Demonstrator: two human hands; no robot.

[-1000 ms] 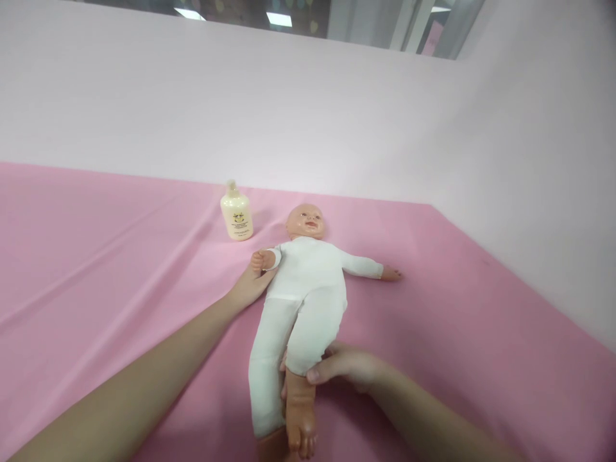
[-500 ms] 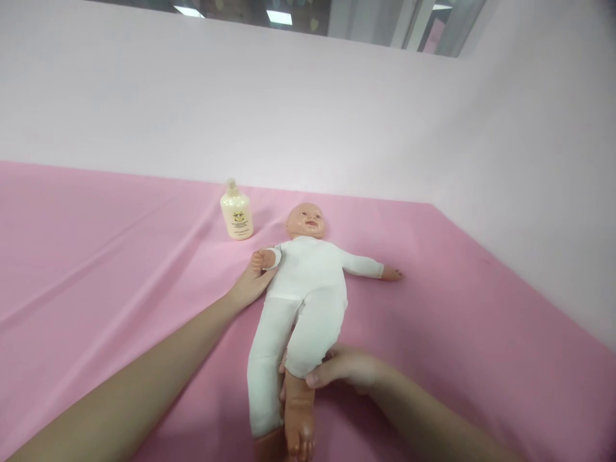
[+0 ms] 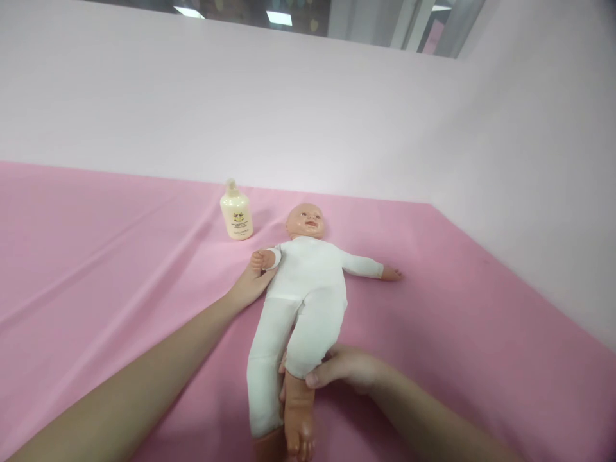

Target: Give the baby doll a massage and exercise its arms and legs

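A baby doll (image 3: 308,273) in a white cloth body lies on its back on the pink sheet (image 3: 433,333), head at the far end and feet toward me. My left hand (image 3: 251,282) is closed around the doll's arm on the left side, with the doll's small fist showing above it; most of my fingers are hidden beneath. At the lower leg on the right side, my right hand (image 3: 344,370) grips just above the ankle. Its thumb lies on top, and fingertips show between the doll's legs. The doll's other arm stretches out to the right.
A cream pump bottle (image 3: 237,215) with a printed label stands upright on the sheet, left of the doll's head. White walls (image 3: 240,109) rise behind and at the right. A window (image 3: 308,19) with light reflections runs along the top.
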